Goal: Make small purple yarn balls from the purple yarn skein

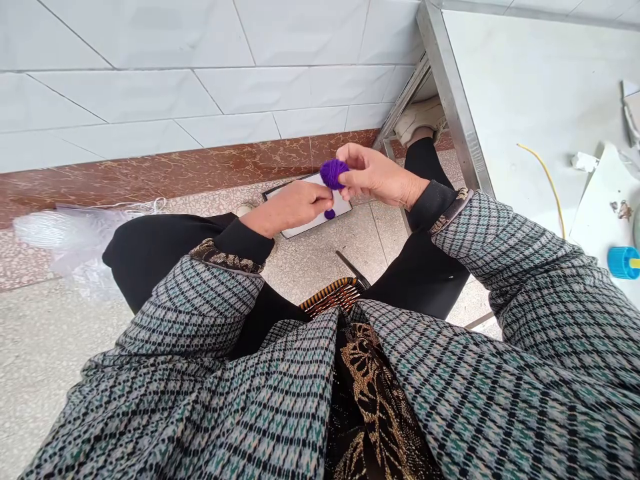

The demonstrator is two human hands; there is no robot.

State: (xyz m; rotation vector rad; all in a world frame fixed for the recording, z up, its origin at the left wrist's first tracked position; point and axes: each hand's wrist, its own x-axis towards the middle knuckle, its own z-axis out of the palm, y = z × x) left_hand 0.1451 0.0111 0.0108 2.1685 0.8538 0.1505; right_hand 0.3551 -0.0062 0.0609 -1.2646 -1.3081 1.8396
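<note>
A ball of purple yarn [333, 173] is gripped between the thumb and fingers of my right hand [373, 175], in front of the wall. Just left of it and a little lower, my left hand [300, 205] is closed in a pinch on a purple yarn strand running near the ball. Below my left fingertips shows a small dark purple piece [329, 214], over a white board with a black edge [310, 225] on the floor. Whether that piece hangs or lies on the board, I cannot tell.
A metal-framed table [500, 73] stands at the right, with a yellow cord [545, 180] and a blue cap-like object [623, 262] on it. Clear plastic wrapping [75, 240] lies on the floor at the left. I sit on a woven seat [333, 295] facing a tiled wall [200, 93].
</note>
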